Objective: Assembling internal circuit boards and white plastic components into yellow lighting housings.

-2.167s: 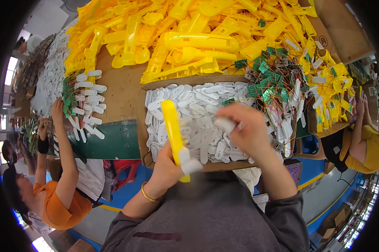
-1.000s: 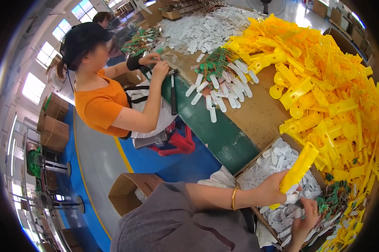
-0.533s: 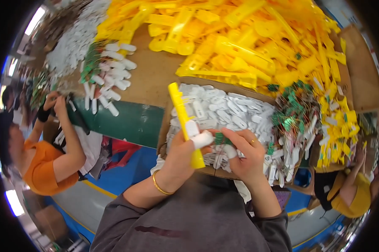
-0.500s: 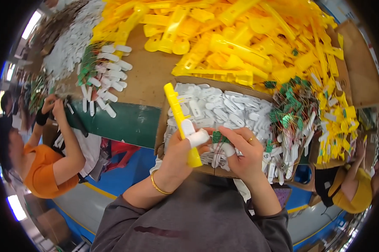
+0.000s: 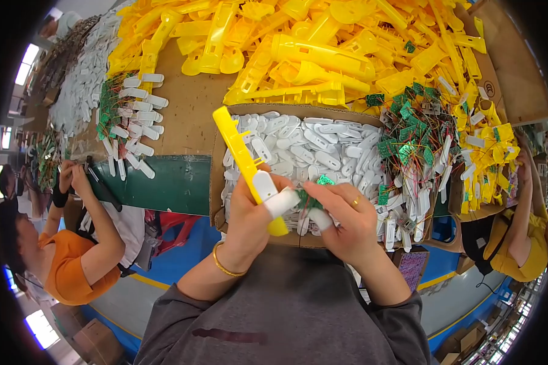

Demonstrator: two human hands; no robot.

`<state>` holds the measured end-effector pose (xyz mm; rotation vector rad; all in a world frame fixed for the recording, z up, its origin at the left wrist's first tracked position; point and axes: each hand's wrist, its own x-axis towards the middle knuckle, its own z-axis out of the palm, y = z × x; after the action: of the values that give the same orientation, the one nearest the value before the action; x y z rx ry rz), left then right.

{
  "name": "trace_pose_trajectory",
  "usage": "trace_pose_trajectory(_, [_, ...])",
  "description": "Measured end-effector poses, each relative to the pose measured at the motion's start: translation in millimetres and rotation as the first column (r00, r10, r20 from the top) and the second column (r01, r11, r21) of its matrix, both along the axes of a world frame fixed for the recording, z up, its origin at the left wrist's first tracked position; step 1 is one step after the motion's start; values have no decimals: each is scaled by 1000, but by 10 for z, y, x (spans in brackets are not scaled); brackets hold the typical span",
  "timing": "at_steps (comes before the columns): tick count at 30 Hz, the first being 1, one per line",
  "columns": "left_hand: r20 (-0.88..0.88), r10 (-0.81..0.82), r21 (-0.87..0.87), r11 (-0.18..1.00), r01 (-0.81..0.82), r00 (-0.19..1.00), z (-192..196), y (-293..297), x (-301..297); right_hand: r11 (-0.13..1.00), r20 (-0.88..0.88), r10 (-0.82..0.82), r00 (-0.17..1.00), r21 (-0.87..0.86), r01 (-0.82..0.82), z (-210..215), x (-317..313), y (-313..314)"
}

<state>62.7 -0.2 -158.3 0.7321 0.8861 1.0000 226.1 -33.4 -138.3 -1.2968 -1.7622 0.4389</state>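
Note:
My left hand [image 5: 248, 222] is closed round a long yellow plastic casing [image 5: 238, 149], its thumb wrapped in white tape. A small white oval plastic piece [image 5: 263, 184] lies against the casing by that thumb. My right hand [image 5: 351, 224] pinches a small green circuit board [image 5: 309, 199] close to the left thumb; the board looks blurred, and a dark wire hangs below it. White wrapping covers one right finger too. Under both hands stands a cardboard box [image 5: 218, 182] full of white oval plastic pieces [image 5: 322, 149].
A heap of yellow casings [image 5: 322, 58] spreads across the back. Green circuit boards with wires [image 5: 410, 131] pile up right of the box. More white pieces with boards [image 5: 140, 115] lie at left. Co-workers in orange [image 5: 82, 261] and yellow [image 5: 520, 246] sit on either side.
The view has shifted slightly, moving the scene leftward. My right hand has tilted the circuit board, which showed flat and sharp before. The left hand keeps its hold on the casing.

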Motion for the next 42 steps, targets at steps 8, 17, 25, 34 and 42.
trace_pose_trajectory(8, [475,-200,-80,960,268,857,-193,66,-60,997,-130,22,991,-71,-31,200,-21,40])
trace_pose_trajectory(17, [188,-169,-150,969,198,968,-98,-110,86,979,-14,172,985,-106,-172,181,13,163])
trace_pose_trajectory(25, [51,-222,-84,971,226,974,-192,-82,66,992,29,109,994,-71,-107,-39,30,94])
trace_pose_trajectory(34, [-113,-298,202,927,316,948,6,11,63,977,-69,145,987,-146,-153,86,51,-50])
trace_pose_trajectory(42, [-195,-383,252,870,424,903,127,-19,74,593,-711,-117,694,-610,-525,92,181,122])
